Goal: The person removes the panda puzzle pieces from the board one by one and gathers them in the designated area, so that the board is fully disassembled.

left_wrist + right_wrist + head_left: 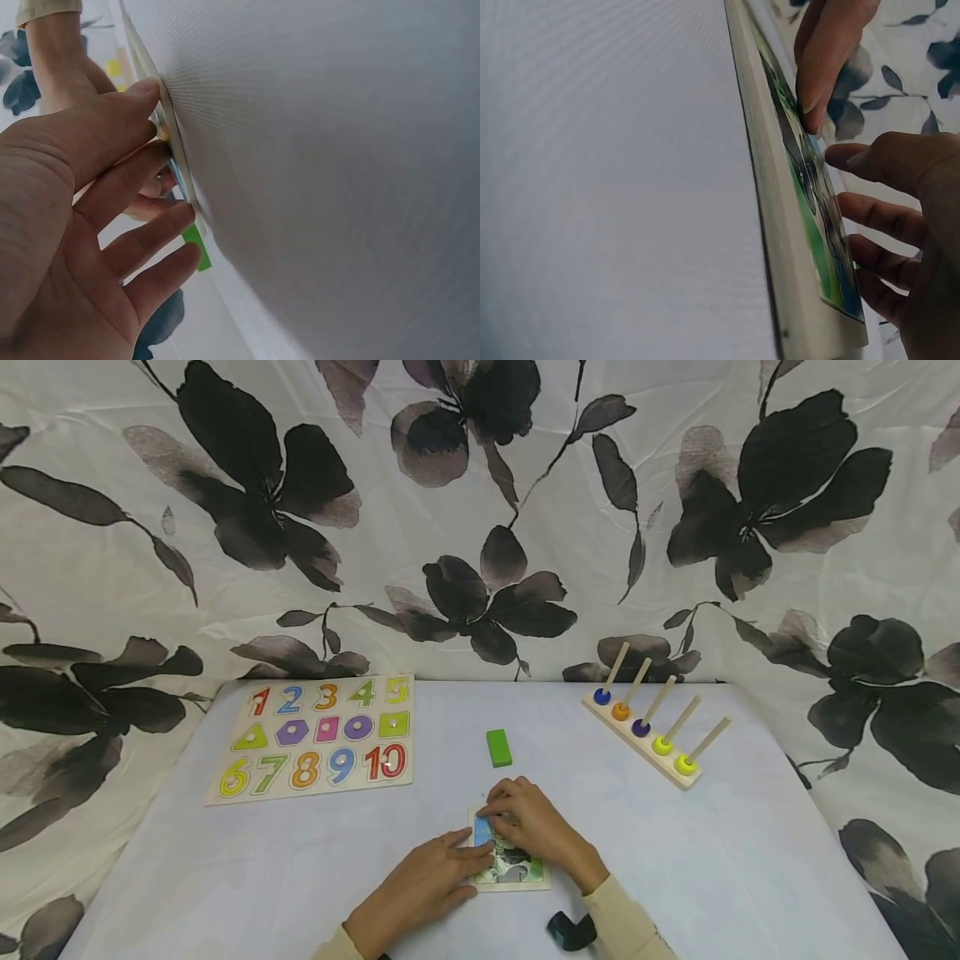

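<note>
A small wooden picture puzzle [513, 872] lies flat at the near middle of the table, its picture blue, green, black and grey inside a pale frame. My left hand [423, 878] rests at its left side, with fingertips reaching onto the picture; the left wrist view shows thumb and fingers along the board's edge. From the upper right, my right hand [531, 825] bends over the top part and touches the picture with its fingertips. Its fingers cover part of the picture. In the right wrist view the puzzle [810, 202] appears edge-on, with fingers spread along its far side.
Just beyond the hands lies a green block [498, 748]. A number and shape board [315, 739] occupies the back left. At the back right stands a wooden peg stand [645, 731] with coloured rings. A dark curved object [572, 932] sits beside the right sleeve.
</note>
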Tool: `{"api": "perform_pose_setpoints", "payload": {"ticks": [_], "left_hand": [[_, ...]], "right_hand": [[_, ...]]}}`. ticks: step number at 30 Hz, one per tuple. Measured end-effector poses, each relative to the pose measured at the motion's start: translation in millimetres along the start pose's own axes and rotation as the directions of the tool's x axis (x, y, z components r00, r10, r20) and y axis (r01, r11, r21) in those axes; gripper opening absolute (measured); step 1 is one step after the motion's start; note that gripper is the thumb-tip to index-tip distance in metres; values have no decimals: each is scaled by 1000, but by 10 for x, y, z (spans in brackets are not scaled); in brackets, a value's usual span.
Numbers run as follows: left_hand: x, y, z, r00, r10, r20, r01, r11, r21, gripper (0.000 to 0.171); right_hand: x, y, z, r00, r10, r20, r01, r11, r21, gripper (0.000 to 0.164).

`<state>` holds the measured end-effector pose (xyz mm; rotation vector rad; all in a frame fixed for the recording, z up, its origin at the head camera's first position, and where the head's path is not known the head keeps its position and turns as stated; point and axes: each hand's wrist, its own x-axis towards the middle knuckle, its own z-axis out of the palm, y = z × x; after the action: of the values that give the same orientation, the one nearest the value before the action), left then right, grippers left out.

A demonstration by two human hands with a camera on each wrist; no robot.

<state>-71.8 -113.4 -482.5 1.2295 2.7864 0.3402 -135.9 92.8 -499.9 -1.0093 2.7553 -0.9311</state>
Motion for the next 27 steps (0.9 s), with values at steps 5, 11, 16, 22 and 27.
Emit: {"api": "perform_pose_setpoints", "payload": {"ticks": [5, 11, 16, 22, 27], "left_hand": [[-8, 2, -9, 1000, -9, 1, 9, 1000, -4, 45], [-9, 1, -6, 1000, -15, -2, 15, 1000, -15, 45], [-8, 6, -13, 1000, -19, 3, 19, 1000, -22, 44], [-3, 10, -10, 1000, -8, -1, 8, 1000, -13, 42], [11, 5, 4, 1000, 2, -3, -2, 1000, -11, 40]], "right_hand": [[13, 55, 36, 999, -4, -34, 6, 998, 58, 17], [21, 72, 58, 999, -4, -46, 6, 999, 43, 25], [21, 71, 64, 999, -5, -53, 6, 1000, 30, 26], [26, 62, 62, 998, -27, -50, 26, 999, -35, 26], [26, 45, 62, 998, -27, -54, 24, 997, -67, 25]]}}
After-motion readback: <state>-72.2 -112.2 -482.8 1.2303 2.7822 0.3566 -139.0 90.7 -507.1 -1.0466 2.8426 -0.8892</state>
